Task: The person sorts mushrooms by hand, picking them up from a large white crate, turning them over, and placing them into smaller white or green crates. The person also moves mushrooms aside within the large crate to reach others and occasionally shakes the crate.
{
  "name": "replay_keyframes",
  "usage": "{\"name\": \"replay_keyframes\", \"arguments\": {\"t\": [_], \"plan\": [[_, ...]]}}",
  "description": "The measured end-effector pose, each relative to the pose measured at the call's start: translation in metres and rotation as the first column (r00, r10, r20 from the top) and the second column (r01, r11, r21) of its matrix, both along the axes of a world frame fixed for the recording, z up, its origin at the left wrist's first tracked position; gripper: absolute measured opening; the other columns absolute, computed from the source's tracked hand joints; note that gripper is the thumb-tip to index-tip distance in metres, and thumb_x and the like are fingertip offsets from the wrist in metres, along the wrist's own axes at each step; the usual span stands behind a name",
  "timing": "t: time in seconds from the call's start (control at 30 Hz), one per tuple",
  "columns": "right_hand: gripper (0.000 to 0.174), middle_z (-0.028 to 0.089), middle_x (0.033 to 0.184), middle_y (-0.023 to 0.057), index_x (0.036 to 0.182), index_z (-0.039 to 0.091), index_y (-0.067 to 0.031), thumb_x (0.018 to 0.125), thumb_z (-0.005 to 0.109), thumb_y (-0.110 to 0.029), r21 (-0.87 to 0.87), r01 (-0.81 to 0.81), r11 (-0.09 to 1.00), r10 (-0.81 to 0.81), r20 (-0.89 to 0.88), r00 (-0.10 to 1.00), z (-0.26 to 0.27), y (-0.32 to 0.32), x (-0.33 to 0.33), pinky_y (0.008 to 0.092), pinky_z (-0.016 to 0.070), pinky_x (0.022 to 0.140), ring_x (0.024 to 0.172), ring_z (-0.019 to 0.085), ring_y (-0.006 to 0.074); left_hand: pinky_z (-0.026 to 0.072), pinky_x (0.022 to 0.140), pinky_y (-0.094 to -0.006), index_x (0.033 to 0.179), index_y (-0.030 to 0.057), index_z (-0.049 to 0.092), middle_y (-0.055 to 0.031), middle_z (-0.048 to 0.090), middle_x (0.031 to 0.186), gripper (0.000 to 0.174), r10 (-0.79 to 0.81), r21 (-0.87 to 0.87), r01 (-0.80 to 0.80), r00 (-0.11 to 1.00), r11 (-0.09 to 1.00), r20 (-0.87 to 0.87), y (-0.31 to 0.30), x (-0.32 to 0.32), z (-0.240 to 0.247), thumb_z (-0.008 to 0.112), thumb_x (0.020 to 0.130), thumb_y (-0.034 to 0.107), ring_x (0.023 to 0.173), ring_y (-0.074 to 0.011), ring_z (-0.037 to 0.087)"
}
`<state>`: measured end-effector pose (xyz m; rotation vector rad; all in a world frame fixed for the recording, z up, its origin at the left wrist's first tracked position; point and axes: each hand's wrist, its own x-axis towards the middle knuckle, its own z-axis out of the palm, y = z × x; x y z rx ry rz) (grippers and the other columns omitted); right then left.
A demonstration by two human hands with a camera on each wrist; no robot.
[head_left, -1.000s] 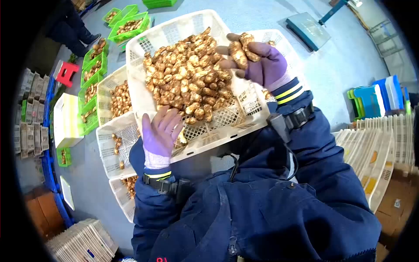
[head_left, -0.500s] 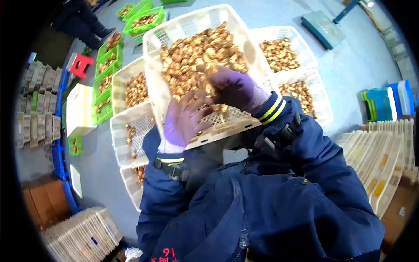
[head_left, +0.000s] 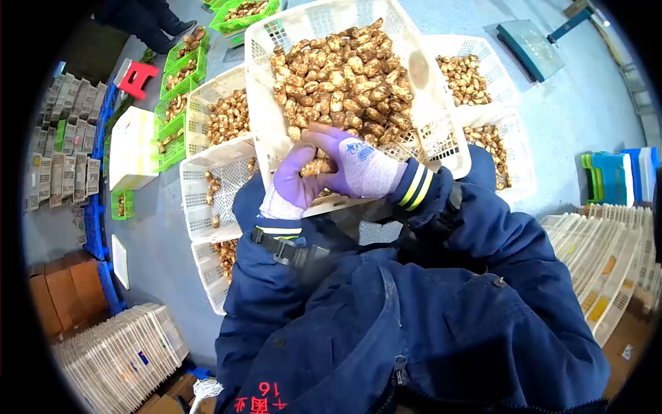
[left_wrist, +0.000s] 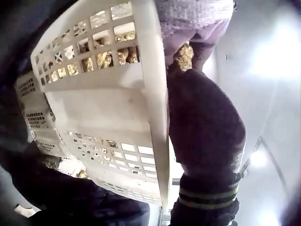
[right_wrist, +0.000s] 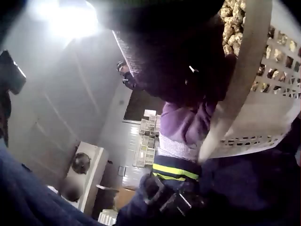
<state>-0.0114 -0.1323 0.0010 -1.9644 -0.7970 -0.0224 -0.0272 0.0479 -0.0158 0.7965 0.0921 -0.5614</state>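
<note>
Both hands, in purple gloves, meet over the near edge of a large white crate [head_left: 452,148] piled with brown, knobbly tubers [head_left: 345,76]. A tuber [head_left: 317,167] lies between the hands. The left hand [head_left: 291,185] grips it from the left, and the right hand [head_left: 362,168] curls over it from the right, fingertips near the left fingers. In the left wrist view the tuber [left_wrist: 185,56] shows between the left hand [left_wrist: 195,23] and the shadowed right hand [left_wrist: 204,117]. The right wrist view shows a dark right hand [right_wrist: 178,61] above the left hand [right_wrist: 186,122]; their fingertips are hidden.
More white crates of tubers stand at the left [head_left: 221,186] and right [head_left: 510,148]. Green baskets [head_left: 172,145] line the far left, beside a white box [head_left: 134,148] and a red stool [head_left: 138,79]. A platform scale [head_left: 529,50] stands at the back right, stacked crates [head_left: 600,262] at the right.
The right hand has come down and left from the crate's right side, where it held two tubers, to the left hand. The left hand's spread fingers have closed in. The head view has shifted.
</note>
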Motion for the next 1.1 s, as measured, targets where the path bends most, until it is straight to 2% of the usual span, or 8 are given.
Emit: {"name": "replay_keyframes", "arguments": {"t": [0.1,0.27,0.37,0.53,0.7,0.8,0.87,1.1], "plan": [[0.035,0.064,0.102,0.0151,0.118,0.060,-0.0020,0.087,0.066,-0.017,0.270,0.043,0.962,0.162,-0.689,0.707,0.023,-0.018,-0.001,0.0348,0.0519,0.085,0.097,0.065,0.0262,0.0571,0.087,-0.0410,0.140,0.0057,0.042,-0.0142,0.054,0.130,0.044,-0.075,0.081,0.076,0.997,0.994,-0.008,-0.013,-0.002,0.014,0.048,0.098,0.016,0.107,-0.0283,0.063],[0.033,0.062,0.111,0.0204,0.118,0.061,-0.0035,0.085,0.060,-0.007,0.120,0.164,0.979,-0.137,-0.209,0.968,-0.005,-0.014,-0.015,0.0401,0.0493,0.092,0.106,0.061,0.0350,0.0505,0.092,-0.0379,0.123,-0.0036,0.055,-0.0261,0.057,0.121,0.039,-0.054,-0.170,0.011,0.967,0.985,-0.250,-0.032,-0.004,0.045,0.054,0.086,-0.013,0.111,-0.0375,0.060],[0.041,0.063,0.104,0.0185,0.122,0.058,-0.0046,0.081,0.062,-0.005,0.071,0.220,0.973,-0.211,-0.114,0.971,-0.001,-0.017,-0.010,0.0424,0.0524,0.085,0.093,0.063,0.0332,0.0486,0.096,-0.0386,0.131,-0.0034,0.049,-0.0259,0.052,0.130,0.040,-0.130,0.320,0.067,0.975,0.945,0.178,-0.023,0.001,0.018,0.051,0.092,-0.001,0.118,-0.0352,0.057],[0.035,0.067,0.109,0.0133,0.129,0.059,-0.0128,0.094,0.061,-0.018,-0.112,0.572,0.813,-0.583,-0.121,0.804,0.045,-0.123,0.056,0.0300,0.0525,0.086,0.098,0.066,0.0197,0.0406,0.103,-0.0338,0.146,-0.0014,0.036,-0.0155,0.054,0.136,0.064,-0.464,0.739,0.064,0.813,0.671,0.351,-0.019,0.001,0.005,0.059,0.095,0.029,0.121,-0.0184,0.054],[0.037,0.066,0.100,0.0070,0.127,0.056,-0.0016,0.095,0.057,-0.019,-0.077,0.867,0.493,-0.456,0.825,0.333,0.042,-0.212,0.133,0.0297,0.0522,0.073,0.086,0.064,0.0172,0.0403,0.104,-0.0367,0.144,0.0028,0.040,-0.0158,0.054,0.134,0.058,-0.247,0.666,-0.099,0.881,0.739,0.405,-0.007,0.007,-0.008,0.059,0.096,0.031,0.124,-0.0249,0.052],[0.032,0.069,0.102,0.0170,0.125,0.062,-0.0123,0.094,0.056,-0.014,-0.355,0.609,0.710,-0.608,0.128,0.784,0.048,-0.141,0.132,0.0344,0.0561,0.064,0.068,0.067,0.0235,0.0390,0.106,-0.0413,0.145,0.0024,0.037,-0.0195,0.050,0.137,0.056,0.422,0.298,-0.431,0.901,0.852,0.097,-0.004,0.003,-0.007,0.055,0.099,0.029,0.125,-0.0301,0.050],[0.040,0.069,0.098,0.0159,0.124,0.063,-0.0103,0.085,0.056,-0.004,-0.571,0.278,0.772,-0.093,0.332,0.939,0.042,-0.090,0.119,0.0376,0.0554,0.075,0.077,0.068,0.0277,0.0378,0.107,-0.0425,0.146,0.0026,0.035,-0.0206,0.048,0.138,0.057,0.445,0.280,-0.456,0.889,0.845,0.106,-0.002,0.003,-0.011,0.054,0.099,0.029,0.126,-0.0304,0.049],[0.043,0.063,0.110,0.0137,0.120,0.060,-0.0094,0.077,0.061,-0.009,-0.877,0.027,0.479,0.026,0.045,0.999,-0.043,-0.012,0.133,0.0437,0.0524,0.082,0.098,0.065,0.0328,0.0378,0.105,-0.0438,0.143,0.0015,0.037,-0.0185,0.050,0.135,0.054,0.438,0.295,-0.437,0.896,0.850,0.064,-0.007,0.000,0.000,0.052,0.098,0.026,0.127,-0.0304,0.048]]}}
